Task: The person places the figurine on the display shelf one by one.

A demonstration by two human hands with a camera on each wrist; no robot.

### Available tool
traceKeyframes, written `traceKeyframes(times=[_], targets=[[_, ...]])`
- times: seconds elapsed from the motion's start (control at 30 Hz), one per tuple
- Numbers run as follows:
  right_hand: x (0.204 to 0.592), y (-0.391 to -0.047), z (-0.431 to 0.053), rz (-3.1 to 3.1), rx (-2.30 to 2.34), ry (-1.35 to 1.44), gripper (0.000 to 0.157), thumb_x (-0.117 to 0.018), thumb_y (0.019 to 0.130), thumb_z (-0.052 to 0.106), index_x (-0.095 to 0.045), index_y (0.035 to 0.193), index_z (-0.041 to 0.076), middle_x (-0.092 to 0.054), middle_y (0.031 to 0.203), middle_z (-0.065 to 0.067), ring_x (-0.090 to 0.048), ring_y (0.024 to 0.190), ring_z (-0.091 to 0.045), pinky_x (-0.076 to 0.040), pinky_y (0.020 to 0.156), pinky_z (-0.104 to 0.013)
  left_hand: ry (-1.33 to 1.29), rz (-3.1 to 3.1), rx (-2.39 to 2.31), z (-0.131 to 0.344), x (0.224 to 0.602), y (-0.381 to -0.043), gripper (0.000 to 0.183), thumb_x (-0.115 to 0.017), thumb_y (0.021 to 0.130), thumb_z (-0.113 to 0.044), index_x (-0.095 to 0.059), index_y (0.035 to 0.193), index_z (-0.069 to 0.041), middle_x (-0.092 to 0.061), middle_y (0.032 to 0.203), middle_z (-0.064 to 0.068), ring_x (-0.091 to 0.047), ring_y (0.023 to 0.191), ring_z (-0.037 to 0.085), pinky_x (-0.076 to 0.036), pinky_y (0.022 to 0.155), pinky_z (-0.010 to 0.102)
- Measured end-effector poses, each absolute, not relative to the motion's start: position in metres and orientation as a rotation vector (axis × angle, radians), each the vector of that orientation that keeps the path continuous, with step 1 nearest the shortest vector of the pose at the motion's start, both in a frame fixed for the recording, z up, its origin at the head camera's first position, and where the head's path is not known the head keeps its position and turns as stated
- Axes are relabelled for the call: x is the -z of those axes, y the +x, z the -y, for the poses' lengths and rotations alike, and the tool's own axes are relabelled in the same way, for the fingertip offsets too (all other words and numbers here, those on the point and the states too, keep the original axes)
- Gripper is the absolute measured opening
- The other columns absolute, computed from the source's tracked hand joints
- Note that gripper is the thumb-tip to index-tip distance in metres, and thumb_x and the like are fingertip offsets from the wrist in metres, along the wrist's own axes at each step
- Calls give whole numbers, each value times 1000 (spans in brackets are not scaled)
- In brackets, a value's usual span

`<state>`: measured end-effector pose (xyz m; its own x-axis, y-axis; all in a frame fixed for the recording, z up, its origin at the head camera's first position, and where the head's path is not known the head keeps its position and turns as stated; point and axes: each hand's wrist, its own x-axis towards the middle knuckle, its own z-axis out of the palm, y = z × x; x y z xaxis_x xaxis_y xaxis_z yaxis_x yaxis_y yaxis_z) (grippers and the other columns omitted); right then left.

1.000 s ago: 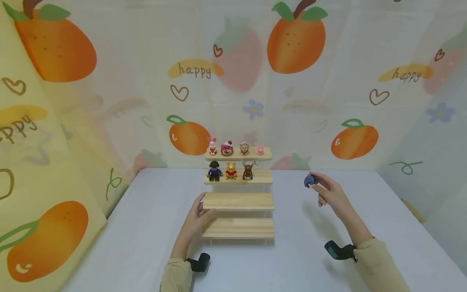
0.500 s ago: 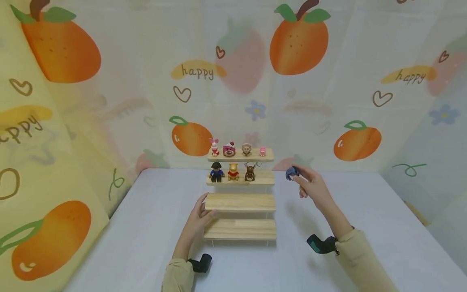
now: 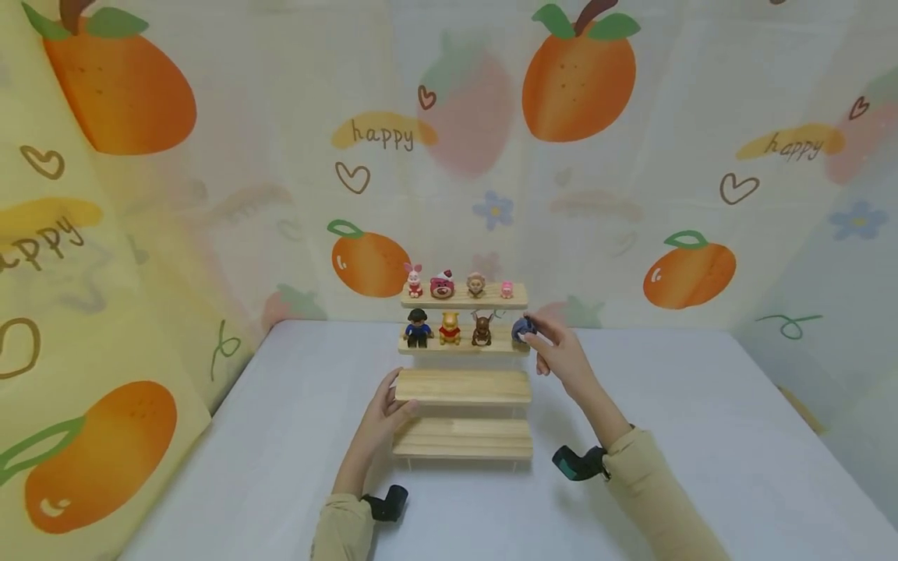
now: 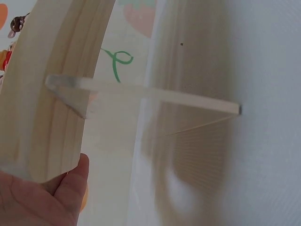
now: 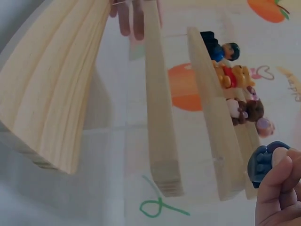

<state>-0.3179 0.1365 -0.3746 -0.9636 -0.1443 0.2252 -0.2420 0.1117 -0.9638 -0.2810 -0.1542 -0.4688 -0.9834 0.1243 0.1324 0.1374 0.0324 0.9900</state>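
My right hand pinches a small blue figurine between thumb and fingers at the right end of the second shelf from the top. In the right wrist view, the blue figurine is partly covered by my fingertips. Left of it on that shelf stand a brown long-eared figurine, a yellow bear in a red shirt and a blue-clad figure with a dark hat. My left hand grips the left end of the third wooden shelf, thumb in front.
Several small figurines, among them a pink bear, stand on the top shelf. The lowest shelf is bare wood. Clear supports hold the stepped rack on a white table. A fruit-print cloth hangs behind.
My right hand has moved left with the blue figurine, from beside the rack to the right end of the second shelf. My left hand stays on the third shelf.
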Motion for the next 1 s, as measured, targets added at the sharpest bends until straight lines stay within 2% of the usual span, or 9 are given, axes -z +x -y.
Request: traceKeyframes(times=[0.3, 0.6, 0.77, 0.8, 0.83, 0.9, 1.0], targets=[[386, -321, -128, 2194, -2085, 369, 44, -54, 89, 2, -41, 130, -5, -40, 131, -24, -39, 37, -7, -37, 37, -17, -280, 2255, 2152, 152, 466, -279, 69, -61, 85, -7, -21, 140, -4, -48, 120, 24, -51, 106, 33, -43, 87, 33], [399, -324, -123, 2129, -2121, 375, 44, -56, 88, 1, -42, 128, -7, -43, 129, -23, -39, 37, -6, -35, 35, -16, -302, 2269, 2157, 147, 450, -268, 66, -58, 85, -1, -19, 138, 4, -47, 118, 29, -49, 107, 38, -42, 89, 37], [393, -315, -123, 2155, -2043, 404, 46, -55, 89, 6, -39, 131, -5, -37, 134, -22, -42, 38, -8, -38, 38, -17, -292, 2313, 2146, 150, 455, -275, 69, -60, 86, -7, -19, 140, 2, -43, 124, 30, -48, 108, 37, -40, 91, 39], [392, -312, -124, 2142, -1999, 432, 46, -53, 90, 5, -38, 131, -6, -39, 132, -23, -42, 39, -8, -39, 39, -18, -294, 2325, 2146, 152, 457, -277, 68, -60, 87, -10, -19, 140, 1, -42, 126, 29, -48, 109, 37, -39, 92, 41], [392, -311, -126, 2118, -1950, 450, 44, -52, 91, 4, -38, 131, -6, -46, 123, -26, -43, 38, -9, -40, 39, -18, -288, 2342, 2122, 154, 458, -279, 66, -59, 88, -14, -21, 140, 0, -42, 127, 28, -47, 111, 36, -38, 93, 42], [393, -310, -131, 2031, -1837, 494, 39, -49, 91, 0, -41, 128, -8, -52, 116, -20, -44, 38, -12, -40, 39, -18, -282, 2370, 2055, 160, 458, -281, 59, -53, 92, -21, -25, 139, 0, -39, 130, 26, -43, 115, 37, -35, 94, 47], [401, -317, -146, 1955, -1633, 522, 29, -47, 90, -4, -49, 118, -9, -60, 93, -8, -47, 43, -16, -41, 40, -20, -237, 2475, 1854, 172, 452, -285, 52, -45, 95, -32, -33, 138, -5, -36, 135, 20, -34, 121, 37, -28, 97, 52]])
